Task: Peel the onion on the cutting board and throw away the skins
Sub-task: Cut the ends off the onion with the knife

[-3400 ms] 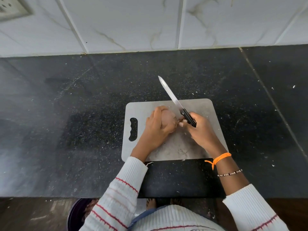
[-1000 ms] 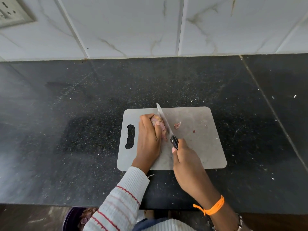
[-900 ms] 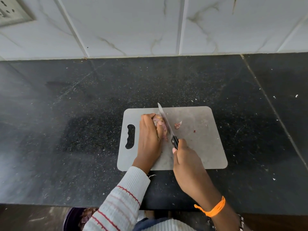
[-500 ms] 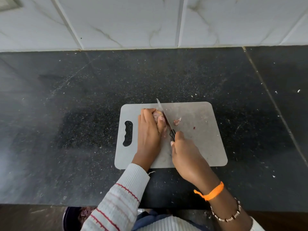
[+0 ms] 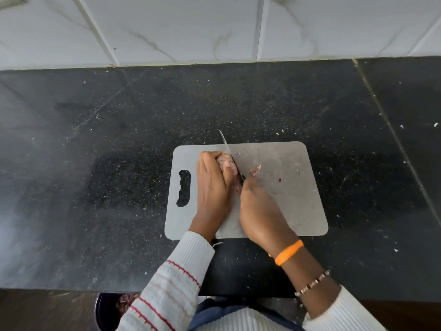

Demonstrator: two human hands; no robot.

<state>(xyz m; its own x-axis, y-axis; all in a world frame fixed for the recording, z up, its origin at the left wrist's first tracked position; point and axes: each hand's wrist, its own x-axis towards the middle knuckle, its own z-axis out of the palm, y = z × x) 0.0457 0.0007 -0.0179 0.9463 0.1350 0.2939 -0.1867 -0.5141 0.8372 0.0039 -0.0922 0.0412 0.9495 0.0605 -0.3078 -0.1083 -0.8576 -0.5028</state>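
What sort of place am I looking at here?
Most likely a home kitchen: a dark speckled stone countertop against a white marble-look tiled wall, with a grey cutting board where the hands work a knife against an onion.

No writing to read anywhere I look; the cutting board (image 5: 281, 206) under my hands carries no brand or label; the knife (image 5: 226, 149) blade shows no stamp I can make out; the counter (image 5: 119, 163) and the wall tiles (image 5: 179, 27) along its far edge bear only speckle and veining; no numbers, no signs.
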